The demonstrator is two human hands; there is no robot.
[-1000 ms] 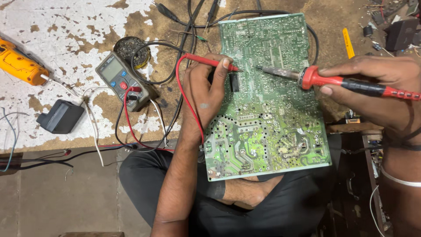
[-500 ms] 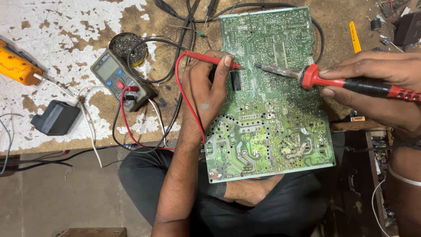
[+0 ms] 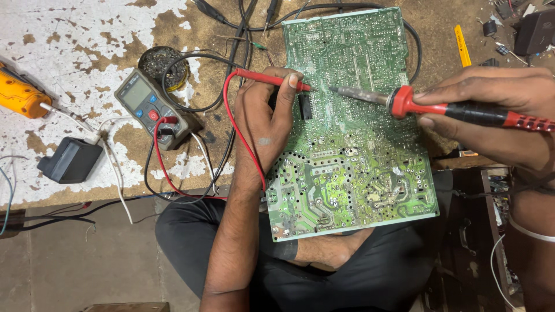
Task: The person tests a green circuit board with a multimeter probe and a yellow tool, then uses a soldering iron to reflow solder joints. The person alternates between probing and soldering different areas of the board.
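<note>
A large green circuit board [image 3: 352, 167] lies solder side up, partly on the worn table and partly over my lap. My left hand [image 3: 263, 124] pinches a red multimeter probe [image 3: 263, 77] and presses its tip onto the board's upper left area. My right hand [image 3: 485, 89] grips a red-handled soldering iron [image 3: 404, 103]. The iron's metal tip rests on the board just right of the probe tip. The probe's red lead runs back to a grey multimeter [image 3: 151, 108] on the table to the left.
A black adapter [image 3: 70, 160] with a white cable and an orange tool [image 3: 20, 95] lie at the far left. A round tin [image 3: 165, 68] sits behind the multimeter amid black cables. A yellow stick [image 3: 462, 46] and small parts are at the top right.
Both hands keep the probe and the iron at the same spots on the board. Only the camera view has shifted slightly.
</note>
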